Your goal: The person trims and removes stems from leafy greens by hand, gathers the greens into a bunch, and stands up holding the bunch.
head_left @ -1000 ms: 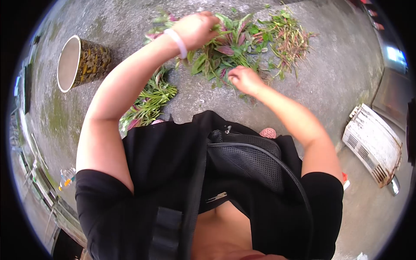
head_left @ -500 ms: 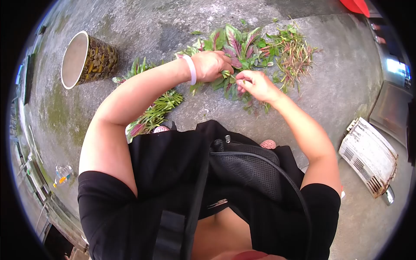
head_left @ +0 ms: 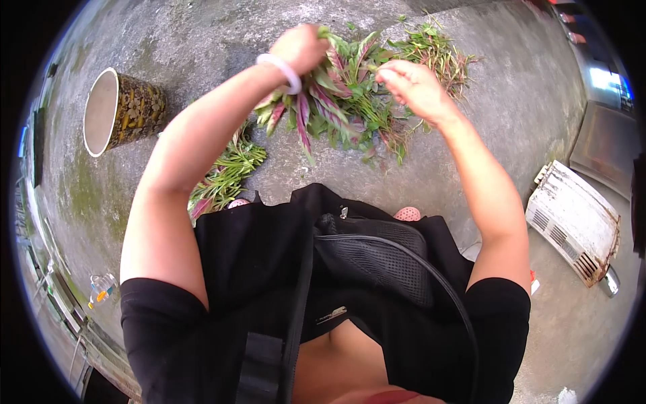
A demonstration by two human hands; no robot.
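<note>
My left hand (head_left: 299, 48), with a pale bangle (head_left: 281, 71) at the wrist, is closed around a bunch of leafy greens with purple-veined leaves (head_left: 324, 101). The leaves hang down below the hand; its fingers are partly hidden and blurred. My right hand (head_left: 418, 89) is apart from the left, thumb and forefinger pinched on a small green stem piece (head_left: 371, 66). Beneath and between the hands lie loose greens (head_left: 377, 111) on the concrete. Past the right hand is a heap of thin stems and scraps (head_left: 441, 57).
At left a patterned bucket (head_left: 138, 109) lies tipped on its side. A bundle of greens (head_left: 232, 172) rests near my pink shoe (head_left: 237, 203). On the right are a rusty white vented casing (head_left: 572, 222) and a grey panel (head_left: 605, 148). A clear bottle (head_left: 102, 288) is far left.
My left hand has moved up and left, lifting the bunch, whose leaves now hang downward. My right hand has moved up and right, away from it. The camera view has shifted slightly.
</note>
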